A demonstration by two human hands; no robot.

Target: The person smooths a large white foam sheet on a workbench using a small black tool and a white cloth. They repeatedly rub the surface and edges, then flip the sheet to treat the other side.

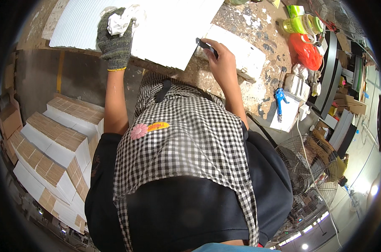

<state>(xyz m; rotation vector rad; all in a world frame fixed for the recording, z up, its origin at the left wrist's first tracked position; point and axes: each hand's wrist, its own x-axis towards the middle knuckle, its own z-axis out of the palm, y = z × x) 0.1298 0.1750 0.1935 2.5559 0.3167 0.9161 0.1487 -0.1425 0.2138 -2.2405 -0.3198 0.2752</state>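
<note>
A knitted grey-green glove with a yellow cuff covers my left hand (112, 44). It is closed on a crumpled white cloth (120, 24) and rests on a fanned stack of white sheets (165, 25), whose edges show as fine parallel lines. My right hand (221, 59) is bare. Its fingers and thumb pinch a small black hand tool (208, 45) by the stack's right corner; the tool's exact kind is not clear. Beneath and beyond that hand lies a white block-like piece (245, 56) on the worn, paint-spotted table (266, 31).
To the right are a blue air gun (279, 101), a red plastic bag (306, 52) and a yellow-green bottle (297, 25). A wire-cage fan (310, 168) stands lower right, with a white cable (303, 143) hanging past it. Stacked white-and-brown cartons (56, 138) fill the floor at left.
</note>
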